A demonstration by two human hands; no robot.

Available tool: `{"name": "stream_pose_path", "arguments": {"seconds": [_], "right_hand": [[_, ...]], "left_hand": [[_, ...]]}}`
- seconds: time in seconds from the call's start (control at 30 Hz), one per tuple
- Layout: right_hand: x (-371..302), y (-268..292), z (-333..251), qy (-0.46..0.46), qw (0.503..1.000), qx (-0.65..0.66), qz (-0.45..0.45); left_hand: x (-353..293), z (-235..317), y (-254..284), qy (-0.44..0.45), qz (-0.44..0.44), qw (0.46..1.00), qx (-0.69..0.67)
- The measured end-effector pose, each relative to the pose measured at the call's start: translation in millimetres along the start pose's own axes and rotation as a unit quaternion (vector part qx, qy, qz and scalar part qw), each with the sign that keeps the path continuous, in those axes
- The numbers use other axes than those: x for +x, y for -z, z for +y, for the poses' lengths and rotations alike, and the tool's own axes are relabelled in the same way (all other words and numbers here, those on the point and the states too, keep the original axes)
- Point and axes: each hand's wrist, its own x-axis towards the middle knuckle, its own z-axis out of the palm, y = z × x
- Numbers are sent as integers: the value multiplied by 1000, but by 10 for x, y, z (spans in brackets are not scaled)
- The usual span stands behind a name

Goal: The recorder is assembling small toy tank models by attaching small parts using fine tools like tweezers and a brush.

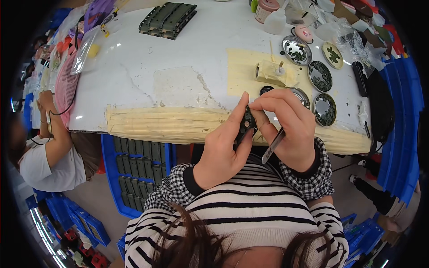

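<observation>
Close in front of my chest, over the table's near edge, my left hand (222,151) is closed round a small dark green part (246,125) with a copper-coloured round spot on it. Opposite it, my right hand (289,127) pinches at the part's upper end with thumb and forefinger. A pair of metal tweezers (273,147) lies in the same right hand, its end pointing down toward my body. My fingers cover much of the part, so its full shape is hidden. Just beyond my right fingers sits a small round black item (266,90).
Round metal dishes (325,109) of small dark green pieces stand at right, near a tape-covered block (270,74). Stacked dark green parts (167,20) lie far left. A blue crate (117,190) of similar parts is below the taped table edge (165,123). Another person (53,156) sits left.
</observation>
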Motion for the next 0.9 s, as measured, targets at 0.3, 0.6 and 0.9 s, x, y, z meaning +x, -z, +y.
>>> {"name": "stream_pose_path", "arguments": {"seconds": [0.3, 0.6, 0.9], "right_hand": [[-65, -13, -5, 28, 999, -39, -16], [-125, -32, -65, 31, 999, -31, -3], [-109, 170, -87, -83, 994, 69, -5]], "left_hand": [[-40, 16, 12, 14, 1, 999, 37], [-35, 11, 15, -29, -4, 997, 66], [23, -80, -16, -46, 24, 998, -28]]}}
